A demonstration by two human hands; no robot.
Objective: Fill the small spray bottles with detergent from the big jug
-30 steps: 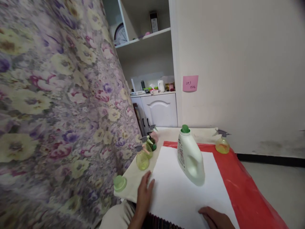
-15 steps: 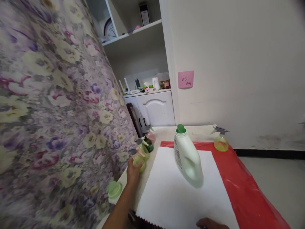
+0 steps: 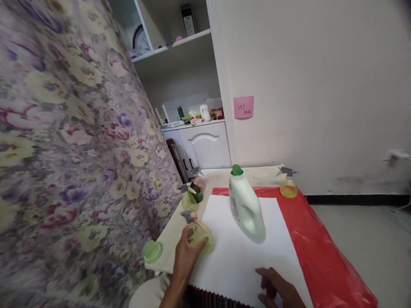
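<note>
My left hand [image 3: 190, 252] is wrapped round a yellow spray bottle [image 3: 205, 240] with a grey and pinkish trigger head, over the left edge of the white sheet [image 3: 224, 261]. The bottle is tilted and a little blurred. My right hand [image 3: 276, 286] is above the sheet's near right part, fingers apart and curled, with nothing seen in them. Beyond both hands a large pale green jug [image 3: 248, 209] stands on the sheet, its neck uncapped and a green spout showing inside.
Along the table's left side stand another yellow spray bottle [image 3: 189, 200], a dark green bottle [image 3: 197, 192] and a pink spray bottle [image 3: 199, 182]. A green cap [image 3: 152, 251] lies at the left edge. One more spray bottle [image 3: 289, 187] stands far right on red plastic [image 3: 308, 231].
My left hand has brought the yellow spray bottle from the table's left side rightward and nearer, over the sheet. My right hand has come further into view. The camera has turned slightly right.
</note>
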